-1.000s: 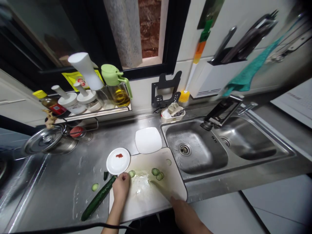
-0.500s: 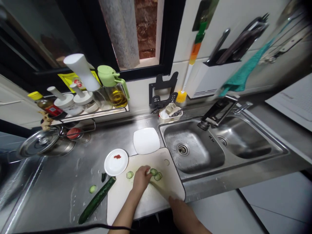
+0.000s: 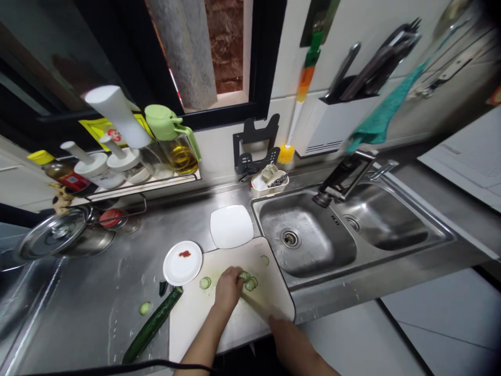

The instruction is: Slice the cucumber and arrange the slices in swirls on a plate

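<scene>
Illumination is moderate and slightly cool, apparently from above. The white cutting board and square plate register brightest, with little surface texture. The steel surface shows diffuse glare and streaked reflections; the right sink basin carries a soft highlight. The window pane is dark. Wide-angle distortion stretches and tilts objects toward the borders, where blur increases. The upper right corner falls to black. Fine detail on the cucumber slices is soft.

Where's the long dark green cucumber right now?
In the head view, the long dark green cucumber lies at lower left on the grey metal counter, its upper end just below the round white plate.
</scene>
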`<action>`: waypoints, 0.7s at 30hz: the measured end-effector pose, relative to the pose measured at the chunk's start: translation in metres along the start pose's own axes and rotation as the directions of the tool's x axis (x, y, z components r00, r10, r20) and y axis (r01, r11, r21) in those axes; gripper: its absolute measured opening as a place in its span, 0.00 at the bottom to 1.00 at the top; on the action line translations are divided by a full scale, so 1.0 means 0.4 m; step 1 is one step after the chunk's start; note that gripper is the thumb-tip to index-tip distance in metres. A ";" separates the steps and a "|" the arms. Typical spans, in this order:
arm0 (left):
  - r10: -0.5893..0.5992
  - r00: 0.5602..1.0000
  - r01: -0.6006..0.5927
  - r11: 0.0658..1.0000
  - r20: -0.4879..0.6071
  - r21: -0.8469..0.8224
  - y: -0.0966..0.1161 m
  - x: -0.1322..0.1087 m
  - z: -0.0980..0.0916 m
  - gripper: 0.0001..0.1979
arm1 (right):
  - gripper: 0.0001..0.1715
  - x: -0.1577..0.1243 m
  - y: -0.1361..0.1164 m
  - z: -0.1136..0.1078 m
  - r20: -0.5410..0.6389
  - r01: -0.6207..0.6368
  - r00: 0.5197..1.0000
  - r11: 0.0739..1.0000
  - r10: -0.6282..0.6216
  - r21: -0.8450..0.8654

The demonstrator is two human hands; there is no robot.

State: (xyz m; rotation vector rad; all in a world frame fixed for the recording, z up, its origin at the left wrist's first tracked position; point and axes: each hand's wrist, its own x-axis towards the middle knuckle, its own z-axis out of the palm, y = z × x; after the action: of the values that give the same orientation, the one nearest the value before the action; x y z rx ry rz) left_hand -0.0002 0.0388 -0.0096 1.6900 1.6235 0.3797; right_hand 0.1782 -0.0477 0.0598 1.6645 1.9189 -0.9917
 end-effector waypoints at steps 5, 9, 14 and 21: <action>-0.023 0.998 0.021 1.000 -0.057 -0.021 -0.006 0.011 0.008 0.05 | 0.30 0.005 0.006 0.008 -0.003 -0.007 1.000 1.000 0.007 0.011; -0.052 0.998 0.051 0.998 -0.024 -0.045 -0.010 0.025 0.008 0.04 | 0.30 0.010 0.015 0.021 -0.029 0.011 1.000 0.999 -0.010 0.030; -0.002 0.999 0.002 1.000 0.043 0.015 -0.001 0.033 -0.009 0.06 | 0.30 0.014 0.020 0.026 -0.032 0.034 0.999 0.999 -0.034 -0.009; 0.086 0.996 -0.083 0.980 -0.011 0.180 0.016 0.030 -0.026 0.08 | 0.29 0.013 0.021 0.025 -0.034 0.022 0.999 1.000 -0.021 0.006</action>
State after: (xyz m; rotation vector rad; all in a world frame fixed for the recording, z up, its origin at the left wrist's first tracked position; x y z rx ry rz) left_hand -0.0007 0.0539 -0.0013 1.9002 1.6447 0.2987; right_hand 0.1838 -0.0512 0.0477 1.6777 1.9613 -0.9850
